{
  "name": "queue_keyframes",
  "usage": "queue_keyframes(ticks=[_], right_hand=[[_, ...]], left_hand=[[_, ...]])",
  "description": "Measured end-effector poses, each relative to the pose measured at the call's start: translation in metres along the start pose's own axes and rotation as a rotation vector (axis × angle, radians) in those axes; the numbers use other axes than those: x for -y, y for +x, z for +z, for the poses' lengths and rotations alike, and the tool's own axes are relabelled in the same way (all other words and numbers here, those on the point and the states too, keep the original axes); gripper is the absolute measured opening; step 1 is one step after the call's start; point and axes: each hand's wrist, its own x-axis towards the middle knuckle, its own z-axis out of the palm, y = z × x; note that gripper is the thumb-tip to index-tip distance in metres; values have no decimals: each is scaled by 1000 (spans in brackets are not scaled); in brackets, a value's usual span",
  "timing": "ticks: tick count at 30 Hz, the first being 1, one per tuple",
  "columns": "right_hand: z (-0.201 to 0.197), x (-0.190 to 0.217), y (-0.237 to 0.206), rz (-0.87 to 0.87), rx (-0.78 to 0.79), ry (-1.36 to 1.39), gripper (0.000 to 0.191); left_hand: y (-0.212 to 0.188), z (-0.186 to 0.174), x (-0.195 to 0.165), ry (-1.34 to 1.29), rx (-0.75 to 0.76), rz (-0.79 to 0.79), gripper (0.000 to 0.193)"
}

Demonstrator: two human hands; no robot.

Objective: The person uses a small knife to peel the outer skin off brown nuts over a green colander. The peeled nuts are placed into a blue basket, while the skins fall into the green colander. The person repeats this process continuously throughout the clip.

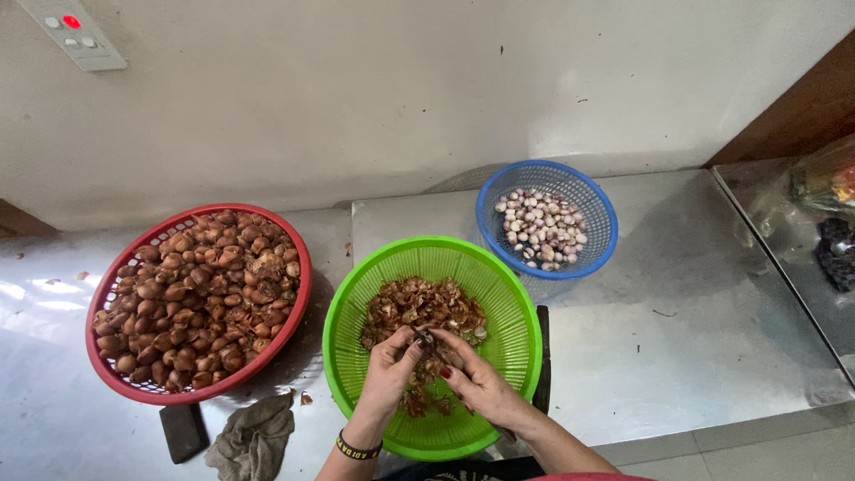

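On the far left of the shiny metal counter (pixel 695 338) sits a big red basket (pixel 116 374). It is full of brown shallots (pixel 200 298) with their dry skins on. Just below it lies a crumpled grey rag (pixel 254 438), next to a small dark block (pixel 183 432).

Next comes the green basket (pixel 356 294), close beside the red one. Brown peels (pixel 414 307) are piled inside it. Both hands are over this basket, close together. The left hand (pixel 389 372) (it has a dark band (pixel 357 448) on the wrist) has its fingers curled shut around a small shallot (pixel 431 349). The right hand (pixel 478 381) has its fingers bent and pinched on the same shallot from the other side. The shallot is mostly hidden by the fingers, so I cannot tell which way its long side points. A thin dark tip pokes up and to the left from between the thumbs. It may be a small blade, but I cannot tell for sure.

Further right and farther back is a small blue basket (pixel 601 249). It holds peeled shallots (pixel 541 230), pale white and pink. It stands a little apart from the green basket.

At the far right edge lies a clear plastic bag (pixel 819 187) with dark things in it.
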Motion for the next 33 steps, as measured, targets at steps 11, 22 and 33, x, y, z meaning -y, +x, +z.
queue_keyframes(ticks=[11,22,33], right_hand=[[4,-4,5,61,-79,-64,59],[-14,-28,11,56,-31,62,58],[-25,-29,9,78,9,237,63]], left_hand=[[5,0,11,-24,-90,-114,18],[8,-8,27,-177,-82,-113,19],[8,-9,16,32,-67,-303,35]])
